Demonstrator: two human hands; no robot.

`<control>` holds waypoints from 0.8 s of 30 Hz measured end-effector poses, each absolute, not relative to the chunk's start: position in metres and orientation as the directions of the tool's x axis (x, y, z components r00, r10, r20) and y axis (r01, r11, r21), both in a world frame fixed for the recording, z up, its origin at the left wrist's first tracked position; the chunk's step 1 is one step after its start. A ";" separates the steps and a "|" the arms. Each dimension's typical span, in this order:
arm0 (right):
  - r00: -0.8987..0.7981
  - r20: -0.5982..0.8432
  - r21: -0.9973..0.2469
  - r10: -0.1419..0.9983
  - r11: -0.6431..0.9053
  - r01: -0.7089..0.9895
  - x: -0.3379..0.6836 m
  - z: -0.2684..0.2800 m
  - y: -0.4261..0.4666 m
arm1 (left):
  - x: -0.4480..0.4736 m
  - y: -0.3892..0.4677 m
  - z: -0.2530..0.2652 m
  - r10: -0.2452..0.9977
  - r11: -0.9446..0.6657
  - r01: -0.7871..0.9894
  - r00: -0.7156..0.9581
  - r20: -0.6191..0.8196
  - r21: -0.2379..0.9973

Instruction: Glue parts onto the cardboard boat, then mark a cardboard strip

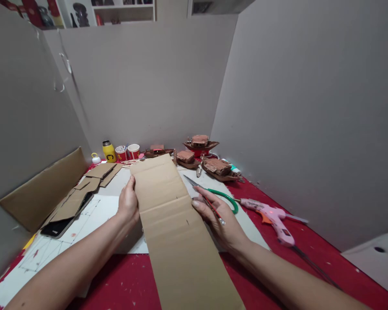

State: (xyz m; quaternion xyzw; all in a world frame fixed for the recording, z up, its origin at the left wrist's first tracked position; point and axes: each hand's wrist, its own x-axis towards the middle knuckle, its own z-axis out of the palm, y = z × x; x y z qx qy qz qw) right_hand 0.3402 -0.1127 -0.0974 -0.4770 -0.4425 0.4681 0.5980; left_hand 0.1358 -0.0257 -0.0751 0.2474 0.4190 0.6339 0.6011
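Cardboard [171, 224] between hands [128, 200], right contact uncertain

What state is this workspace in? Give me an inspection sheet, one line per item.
Surface: red cover strewn with small flecks; drawing sheet with ruled lines at left.
Job's things: cardboard strip, raised, with crosswise creases; scissors; red pencil.
Clutter: cardboard pieces partly over a phone; yellow bottle, paper cups, model boats at the back; pink glue gun at right.
Grips: left grip holds the cardboard strip's left edge; right grip holds scissors and red pencil, fingertips at the right edge.
Cables: dark cord from the glue gun; far end not visible.
Surroundings: grey walls, stocked shelf above.
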 end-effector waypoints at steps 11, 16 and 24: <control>0.029 0.050 -0.992 0.998 0.053 -0.111 0.344 -0.097 -0.118 | 0.130 -0.022 -0.062 0.993 0.066 -0.549 -0.048 -0.110 0.833; -0.014 0.031 -0.998 0.999 0.030 -0.048 0.343 -0.094 -0.119 | 0.118 -0.005 -0.060 0.995 0.084 -0.491 -0.005 -0.099 0.867; 0.021 0.077 -0.990 0.997 0.074 0.121 0.348 -0.094 -0.117 | 0.093 0.011 -0.057 0.963 0.225 -0.300 0.211 -0.165 0.927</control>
